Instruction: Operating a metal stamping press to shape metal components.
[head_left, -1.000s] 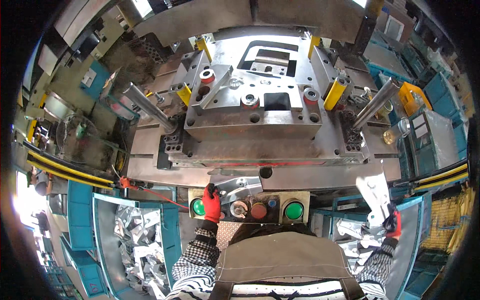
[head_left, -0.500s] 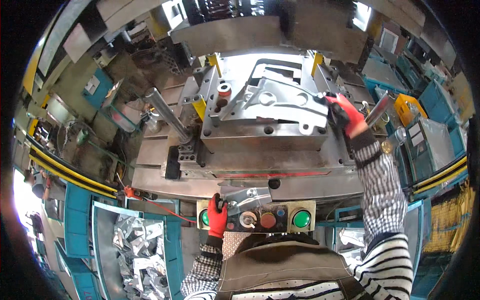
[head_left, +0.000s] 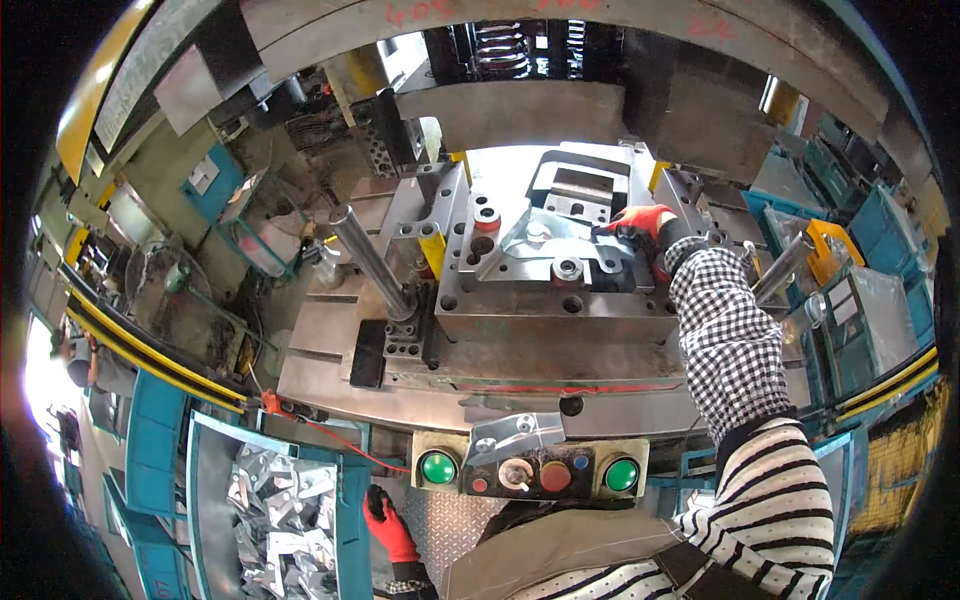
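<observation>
A stamped sheet-metal part [head_left: 550, 237] lies on the steel die block [head_left: 540, 325]. My right hand [head_left: 645, 222], in a red glove with a dark palm, reaches across the die and is closed on the part's right end; its fingertips are partly hidden. My left hand [head_left: 388, 530], gloved the same way, hangs low between the scrap bin and the control box. It holds nothing, and its fingers stand a little apart. On the control box [head_left: 632, 455] a smaller bent metal piece [head_left: 515, 437] rests behind the buttons, away from both hands.
Upright steel guide posts [head_left: 370, 262] flank the die, and the press's upper part [head_left: 510, 110] hangs above. A blue bin [head_left: 215, 500] of metal pieces stands at the lower left. Yellow-black rails [head_left: 150, 345] run along the sides. A red cable [head_left: 350, 442] reaches the control box.
My left hand has left the control box and metal piece and dropped lower left. My right hand has moved left with the sheet-metal part, which now sits lower on the die. The view has shifted.
</observation>
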